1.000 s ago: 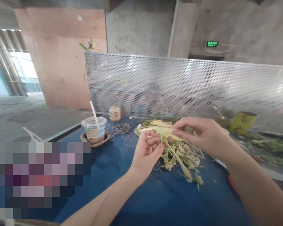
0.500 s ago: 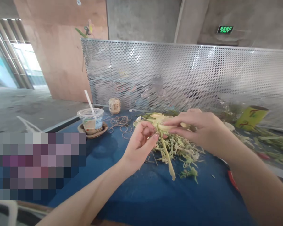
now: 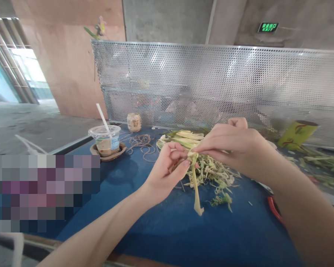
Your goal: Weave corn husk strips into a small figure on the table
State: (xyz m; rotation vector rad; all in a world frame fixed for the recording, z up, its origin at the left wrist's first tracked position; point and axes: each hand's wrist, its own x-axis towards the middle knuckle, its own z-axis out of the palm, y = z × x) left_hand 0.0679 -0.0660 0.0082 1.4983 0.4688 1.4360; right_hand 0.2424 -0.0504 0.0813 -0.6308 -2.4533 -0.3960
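My left hand (image 3: 167,171) and my right hand (image 3: 233,148) meet above a blue table (image 3: 167,230). Both pinch the top of a pale green leaf strip (image 3: 196,189), which hangs down with its lower end close to the table. The left fingers are curled on the strip from the left; the right fingertips press it from the right. Just behind lies a stack of cut pale leaf strips (image 3: 180,137). A heap of green shreds and trimmings (image 3: 214,176) sits under my right hand.
A lidded plastic cup with a straw (image 3: 105,140) stands on a brown saucer at the left. Loose twine (image 3: 140,142) and a small twine spool (image 3: 134,122) lie behind. A perforated metal screen (image 3: 211,85) closes the table's far side. A yellow-green cup (image 3: 296,134) and a red tool (image 3: 274,209) are at the right.
The hanging strip has swung from slanting right to nearly straight down. Both hands stay pinched at its top, and the view has shifted slightly.
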